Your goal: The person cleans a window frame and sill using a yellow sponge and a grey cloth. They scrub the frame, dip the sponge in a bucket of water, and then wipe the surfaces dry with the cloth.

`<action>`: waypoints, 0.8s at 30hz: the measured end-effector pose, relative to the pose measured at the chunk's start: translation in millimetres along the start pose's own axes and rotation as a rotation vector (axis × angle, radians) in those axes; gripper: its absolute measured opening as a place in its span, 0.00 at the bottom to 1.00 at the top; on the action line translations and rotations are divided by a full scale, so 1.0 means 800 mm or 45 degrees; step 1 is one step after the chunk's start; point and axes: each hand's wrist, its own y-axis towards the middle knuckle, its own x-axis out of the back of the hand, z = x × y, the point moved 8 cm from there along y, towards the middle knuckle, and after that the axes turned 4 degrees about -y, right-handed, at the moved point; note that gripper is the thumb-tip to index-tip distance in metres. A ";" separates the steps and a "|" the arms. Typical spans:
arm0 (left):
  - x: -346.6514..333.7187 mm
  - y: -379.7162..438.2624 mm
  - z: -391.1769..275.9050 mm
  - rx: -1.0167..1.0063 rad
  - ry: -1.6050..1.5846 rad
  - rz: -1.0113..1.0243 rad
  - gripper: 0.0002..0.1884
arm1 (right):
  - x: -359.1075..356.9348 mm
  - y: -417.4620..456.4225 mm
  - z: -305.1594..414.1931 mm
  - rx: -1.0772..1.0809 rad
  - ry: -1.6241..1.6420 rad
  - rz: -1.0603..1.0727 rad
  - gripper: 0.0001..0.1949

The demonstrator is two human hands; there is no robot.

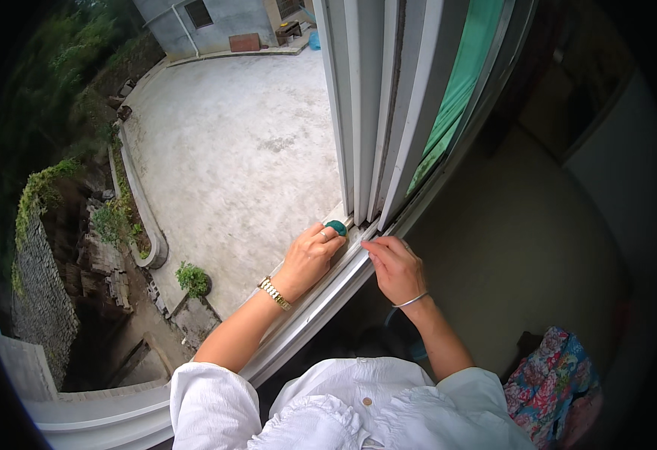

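My left hand (312,254), with a gold watch and a ring, grips a green scouring pad (336,227) at the outer side of the window sill track (354,243). Across the rails, my right hand (396,264) has its fingers bunched, their tips at the inner rail beside the sash ends. Nothing shows between those fingers. The sliding window sashes (376,112), white-framed and pushed together, rise just beyond both hands. Their lower ends stand in the track. My left palm hides part of the sill.
Outside and below lies a concrete yard (238,140) with a potted plant (192,279) and a curved planter wall (159,253). Green netting or curtain (457,90) shows through the sash at right. Indoors, a floral cloth (556,382) hangs or lies at lower right.
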 end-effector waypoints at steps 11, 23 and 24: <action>-0.009 -0.003 -0.046 -0.069 -0.097 0.014 0.18 | 0.012 -0.008 -0.018 -0.040 -0.041 -0.055 0.12; -0.008 -0.014 -0.051 -0.111 0.062 0.099 0.18 | 0.007 -0.012 -0.017 0.054 -0.183 0.032 0.19; -0.009 -0.013 -0.051 -0.102 0.071 0.103 0.19 | 0.004 -0.017 -0.013 0.073 -0.177 0.043 0.19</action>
